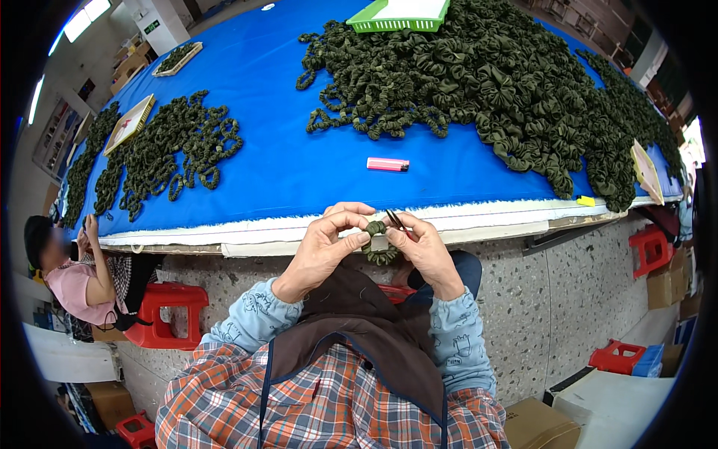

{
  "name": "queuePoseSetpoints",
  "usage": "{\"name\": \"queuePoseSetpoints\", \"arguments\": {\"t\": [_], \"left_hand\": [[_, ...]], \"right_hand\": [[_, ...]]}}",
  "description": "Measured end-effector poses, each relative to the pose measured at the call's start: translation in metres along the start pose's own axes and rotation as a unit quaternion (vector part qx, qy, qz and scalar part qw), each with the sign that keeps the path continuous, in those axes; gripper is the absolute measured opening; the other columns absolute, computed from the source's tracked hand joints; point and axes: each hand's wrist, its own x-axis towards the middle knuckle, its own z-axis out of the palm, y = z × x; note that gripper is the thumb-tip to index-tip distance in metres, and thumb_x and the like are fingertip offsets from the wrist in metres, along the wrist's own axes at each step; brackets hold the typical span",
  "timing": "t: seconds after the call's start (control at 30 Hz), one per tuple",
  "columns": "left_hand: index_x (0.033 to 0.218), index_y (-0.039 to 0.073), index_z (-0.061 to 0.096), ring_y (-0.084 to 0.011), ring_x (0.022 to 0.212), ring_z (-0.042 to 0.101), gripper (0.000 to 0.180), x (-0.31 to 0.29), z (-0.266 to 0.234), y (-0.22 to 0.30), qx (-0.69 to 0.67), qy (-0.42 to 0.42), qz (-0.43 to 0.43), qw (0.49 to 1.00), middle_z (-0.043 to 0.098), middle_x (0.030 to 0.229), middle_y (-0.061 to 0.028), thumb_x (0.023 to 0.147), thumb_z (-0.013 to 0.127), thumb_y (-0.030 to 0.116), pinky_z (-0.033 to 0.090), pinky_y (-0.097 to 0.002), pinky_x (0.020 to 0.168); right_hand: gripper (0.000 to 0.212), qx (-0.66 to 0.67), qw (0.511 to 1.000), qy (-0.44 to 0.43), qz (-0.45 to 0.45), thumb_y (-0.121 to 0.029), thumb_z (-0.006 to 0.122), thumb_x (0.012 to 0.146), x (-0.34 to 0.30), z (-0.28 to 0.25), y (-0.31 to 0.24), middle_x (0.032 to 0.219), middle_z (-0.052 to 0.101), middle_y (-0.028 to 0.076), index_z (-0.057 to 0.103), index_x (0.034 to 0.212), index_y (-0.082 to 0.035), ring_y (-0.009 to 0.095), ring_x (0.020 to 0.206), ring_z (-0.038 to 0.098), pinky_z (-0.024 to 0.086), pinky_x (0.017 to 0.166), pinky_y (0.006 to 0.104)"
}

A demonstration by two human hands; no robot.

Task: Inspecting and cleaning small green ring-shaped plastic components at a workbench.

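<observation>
Green scrunchie (379, 241) between both hands' fingertips (362, 237).

Bare blue cloth (299, 161) between scrunchie heaps (508, 82), only a pink lighter (387, 165) there.

A garment-accessory workshop: heaps of dark green fabric scrunchies (516, 82) cover a long blue-clothed surface (284, 165), with red plastic stools (168, 310) on the speckled floor (553, 299) and cardboard boxes (538, 426) at lower right.
</observation>
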Motion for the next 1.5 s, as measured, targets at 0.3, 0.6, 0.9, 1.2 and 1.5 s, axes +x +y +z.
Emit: {"name": "queuePoseSetpoints", "arguments": {"t": [0.3, 0.6, 0.9, 1.2, 1.5], "left_hand": [[0.094, 0.005, 0.066, -0.0196, 0.087, 0.059, 0.018, 0.001, -0.004, 0.008, 0.251, 0.051, 0.167, 0.952, 0.068, 0.098, -0.0071, 0.078, 0.071, -0.001, 0.048, -0.0296, 0.08], [0.092, 0.004, 0.063, -0.019, 0.082, 0.063, 0.017, 0.006, -0.004, -0.004, 0.195, 0.084, 0.278, 0.937, 0.069, 0.091, -0.0066, 0.079, 0.07, -0.003, 0.051, -0.028, 0.076], [0.103, 0.002, 0.058, -0.0149, 0.088, 0.067, 0.018, -0.011, -0.011, 0.01, 0.036, 0.083, -0.093, 0.992, 0.068, 0.09, -0.0085, 0.088, 0.066, -0.003, 0.052, -0.023, 0.074], [0.126, 0.004, 0.046, -0.0143, 0.092, 0.068, 0.04, -0.016, -0.007, 0.008, -0.137, -0.015, -0.1, 0.985, 0.066, 0.096, -0.0082, 0.09, 0.064, -0.001, 0.052, -0.0202, 0.077], [0.128, 0.003, 0.047, -0.0117, 0.088, 0.065, 0.04, -0.017, 0.001, 0.016, -0.141, -0.013, -0.078, 0.987, 0.066, 0.098, -0.0074, 0.091, 0.062, -0.003, 0.051, -0.0189, 0.077]], "right_hand": [[0.01, 0.027, 0.997, -0.023, -0.069, -0.005, 0.07, 0.085, -0.022, 0.007, -0.018, 0.087, 0.059, -0.003, 0.061, 0.089, -0.007, 0.006, 0.064, 0.049, 0.039, 0.055, 0.0208], [0.014, -0.426, 0.815, -0.036, -0.391, 0.0, 0.068, 0.074, -0.035, 0.037, -0.02, 0.098, 0.065, 0.003, 0.062, 0.084, -0.007, 0.014, 0.06, 0.053, 0.042, 0.053, 0.0275], [0.009, -0.509, 0.752, 0.032, -0.419, -0.004, 0.065, 0.077, -0.036, 0.043, -0.015, 0.098, 0.063, 0.0, 0.059, 0.081, -0.009, 0.015, 0.058, 0.051, 0.042, 0.053, 0.0281], [0.016, -0.275, 0.923, 0.131, -0.237, -0.004, 0.071, 0.08, -0.034, 0.036, -0.024, 0.086, 0.058, 0.002, 0.067, 0.095, -0.005, 0.012, 0.062, 0.049, 0.039, 0.054, 0.0247], [0.011, -0.116, 0.99, 0.056, -0.063, -0.008, 0.068, 0.089, -0.017, 0.015, -0.013, 0.078, 0.051, 0.0, 0.064, 0.093, 0.002, 0.009, 0.063, 0.041, 0.034, 0.057, 0.0224]]}}
